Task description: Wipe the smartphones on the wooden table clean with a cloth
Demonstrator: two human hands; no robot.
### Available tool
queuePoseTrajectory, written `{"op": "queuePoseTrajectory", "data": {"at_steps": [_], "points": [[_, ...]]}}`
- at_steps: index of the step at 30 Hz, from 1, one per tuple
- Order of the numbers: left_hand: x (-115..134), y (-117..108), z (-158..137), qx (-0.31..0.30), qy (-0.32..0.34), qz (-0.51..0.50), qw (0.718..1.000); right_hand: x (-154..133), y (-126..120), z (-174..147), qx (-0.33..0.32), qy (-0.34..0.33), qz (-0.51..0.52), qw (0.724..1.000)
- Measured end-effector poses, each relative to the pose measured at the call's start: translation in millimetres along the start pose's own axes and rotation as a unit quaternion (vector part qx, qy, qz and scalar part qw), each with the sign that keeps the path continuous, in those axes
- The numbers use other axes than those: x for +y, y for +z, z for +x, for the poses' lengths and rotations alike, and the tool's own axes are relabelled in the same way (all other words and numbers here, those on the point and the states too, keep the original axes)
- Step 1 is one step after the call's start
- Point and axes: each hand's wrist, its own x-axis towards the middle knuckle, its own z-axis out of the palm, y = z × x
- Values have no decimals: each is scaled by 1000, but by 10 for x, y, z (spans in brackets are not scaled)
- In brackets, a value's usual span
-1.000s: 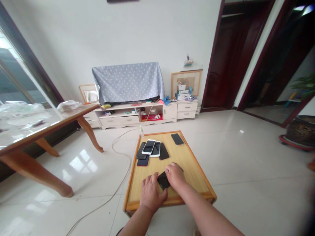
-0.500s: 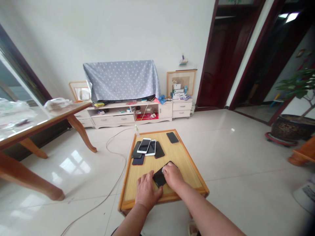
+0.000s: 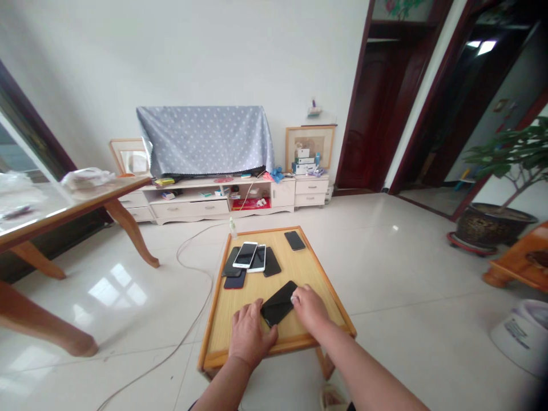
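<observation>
A black smartphone [image 3: 280, 303] lies slantwise, screen up, on the small wooden table [image 3: 308, 260]. My left hand [image 3: 250, 331] grips its near left end, with the thumb at the lower edge and the fingers at the left side. At the phone's right edge, my right hand [image 3: 310, 308] is closed around a small white wad [image 3: 294, 299], only a bit of which shows. Further back lies a cluster of phones: a white phone [image 3: 245, 254] on top, another white phone [image 3: 259, 260], a dark blue phone [image 3: 235, 279] and black ones. A separate black phone [image 3: 294, 240] rests near the far right corner.
A clear spray bottle [image 3: 233, 228] stands at the table's far left corner. A cable [image 3: 194, 319] runs over the tiled floor to the left. Beyond are a larger wooden table [image 3: 124, 197], a low white cabinet [image 3: 188, 210], a potted plant [image 3: 492, 228] and a white bucket [image 3: 520, 337].
My right hand has slid from over the phone's screen to its right edge, uncovering most of the screen. My left hand keeps its grip. The whole view has shifted slightly.
</observation>
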Motion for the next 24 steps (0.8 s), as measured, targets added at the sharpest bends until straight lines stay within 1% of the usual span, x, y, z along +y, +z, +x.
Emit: {"op": "queuePoseTrajectory", "data": {"at_steps": [2, 4, 6, 8, 9, 10, 12, 14, 16, 19, 24], "points": [[-7, 9, -4, 5, 3, 0, 1000, 94, -72, 85, 15, 22, -10, 1000], [-13, 17, -7, 9, 4, 0, 1000, 79, -49, 69, 17, 19, -13, 1000], [-12, 20, -7, 11, 3, -2, 1000, -21, 53, -26, 10, -11, -5, 1000], [1, 14, -7, 12, 3, -2, 1000, -119, 161, -117, 3, -65, 17, 998], [10, 8, -6, 12, 3, -1, 1000, -141, 193, -135, 5, -78, 29, 997], [20, 1, -6, 14, 2, 0, 1000, -135, 203, -127, 11, -76, 39, 996], [36, -9, -6, 17, 3, 2, 1000, -42, 165, -41, 35, -39, 49, 997], [39, -10, -9, 19, 6, 2, 1000, 120, 90, 90, 65, 4, 49, 997], [30, -2, -15, 20, 11, 2, 1000, 278, 34, 201, 83, 30, 50, 995], [9, 17, -25, 26, 19, 6, 999, 404, 42, 271, 89, 41, 63, 993], [-6, 31, -41, 40, 39, 14, 998, 378, 118, 256, 104, 39, 82, 990]]}}
